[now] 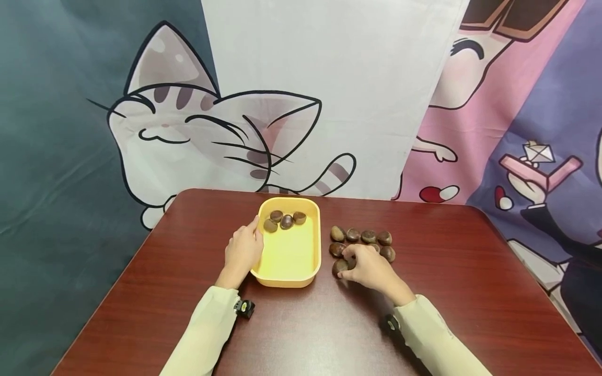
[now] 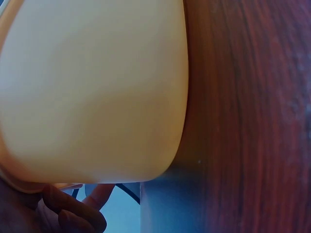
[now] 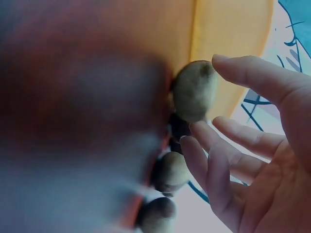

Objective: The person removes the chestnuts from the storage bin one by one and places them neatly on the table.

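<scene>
A yellow plastic tray holds several brown chestnuts at its far end. My left hand holds the tray's left rim; in the left wrist view its fingers curl at the rim beside the pale side wall. To the right of the tray, several more chestnuts lie in loose rows. Over the nearest row is my right hand, thumb and fingers spread around a chestnut. In the right wrist view, thumb and fingertips stand close beside this chestnut; contact is hard to tell.
The reddish-brown wooden table carries everything. Behind its far edge hangs a cloth backdrop with cartoon figures. Two more chestnuts stand beyond the right fingers, one of them close to the fingertips.
</scene>
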